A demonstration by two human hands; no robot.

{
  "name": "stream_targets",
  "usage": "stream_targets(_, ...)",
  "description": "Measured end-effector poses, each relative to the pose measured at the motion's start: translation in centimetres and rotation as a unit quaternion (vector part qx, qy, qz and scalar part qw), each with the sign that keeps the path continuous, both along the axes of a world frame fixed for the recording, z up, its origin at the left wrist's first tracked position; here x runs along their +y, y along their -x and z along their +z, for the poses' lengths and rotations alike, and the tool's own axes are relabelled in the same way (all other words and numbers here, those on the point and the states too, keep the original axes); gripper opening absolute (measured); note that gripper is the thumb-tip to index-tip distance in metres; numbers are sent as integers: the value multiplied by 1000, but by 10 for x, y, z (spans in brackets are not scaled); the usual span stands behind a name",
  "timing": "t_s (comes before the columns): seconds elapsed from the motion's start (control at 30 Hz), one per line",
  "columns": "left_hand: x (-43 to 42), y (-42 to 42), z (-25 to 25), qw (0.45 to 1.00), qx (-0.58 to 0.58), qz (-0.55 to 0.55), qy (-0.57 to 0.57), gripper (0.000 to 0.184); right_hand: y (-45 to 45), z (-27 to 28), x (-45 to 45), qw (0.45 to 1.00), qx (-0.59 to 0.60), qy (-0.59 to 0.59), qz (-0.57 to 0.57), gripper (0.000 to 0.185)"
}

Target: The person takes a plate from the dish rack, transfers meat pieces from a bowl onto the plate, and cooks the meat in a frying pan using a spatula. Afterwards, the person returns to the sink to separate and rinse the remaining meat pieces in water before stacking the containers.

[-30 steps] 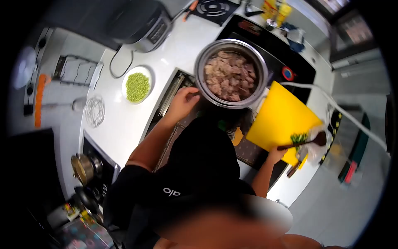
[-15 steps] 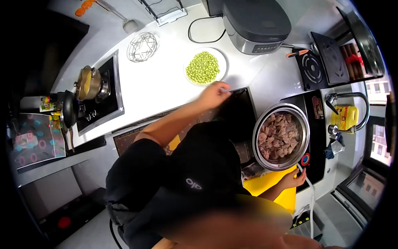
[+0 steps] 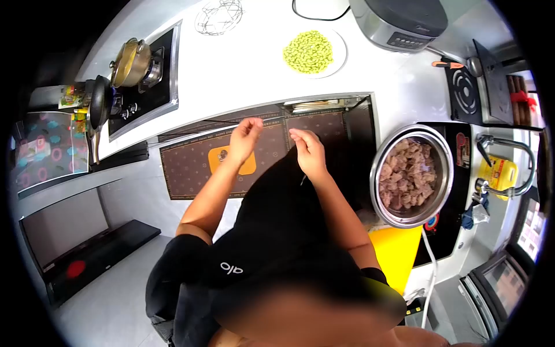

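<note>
My left hand (image 3: pixel 245 140) is raised in front of my body, loosely bent with the thumb a little apart, and nothing shows in it. Close to its right, my right hand (image 3: pixel 310 151) is also half bent and empty. The two hands do not touch. Below them on the floor lies a dark patterned mat (image 3: pixel 191 165) with an orange patch. Pale meat pieces (image 3: pixel 407 173) fill a steel pot (image 3: pixel 378 202) to the right of my right hand. Ahead on the white counter, green beans (image 3: pixel 308 52) lie on a white plate (image 3: pixel 340 56).
A pot (image 3: pixel 130 63) stands on the stove (image 3: pixel 159 75) at left, beside a black pan (image 3: pixel 100 103). A grey cooker (image 3: pixel 399 23) is at the back right. Near the steel pot are a yellow board (image 3: pixel 396 254), a tap (image 3: pixel 523 156) and a yellow bottle (image 3: pixel 500 173).
The view has turned towards the stove. My right hand has left the area of the yellow board, where it earlier held a dark wooden spoon, and has come near my left hand.
</note>
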State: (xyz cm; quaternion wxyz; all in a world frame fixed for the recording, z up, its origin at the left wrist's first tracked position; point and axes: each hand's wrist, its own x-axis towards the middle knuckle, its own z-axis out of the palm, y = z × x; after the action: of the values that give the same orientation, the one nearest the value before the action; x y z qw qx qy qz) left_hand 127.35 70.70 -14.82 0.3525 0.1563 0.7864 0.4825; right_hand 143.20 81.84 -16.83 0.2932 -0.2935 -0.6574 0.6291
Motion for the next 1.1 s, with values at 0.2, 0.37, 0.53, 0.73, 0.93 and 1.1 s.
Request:
stream_targets(0.2,-48,2,-31,994,50,-69,67,24,53,-135,-17,956,-70,285,11,24)
stream_targets(0.37,-81,22,-105,987,61,-126,83,26,95,-227,0,929,-74,354,-78,22)
stream_targets(0.53,-78,48,-189,977,100,-176,62,29,142,-278,5,930,43,350,-100,21)
stream_targets(0.73,-66,68,-283,868,275,-400,102,33,176,-303,16,943,86,295,-124,22)
stream_targets(0.93,-1,57,-355,781,330,-504,163,40,137,-346,27,943,142,280,-111,27)
stream_targets(1.1,61,55,-390,751,370,-494,236,44,111,-363,60,957,182,203,-96,26)
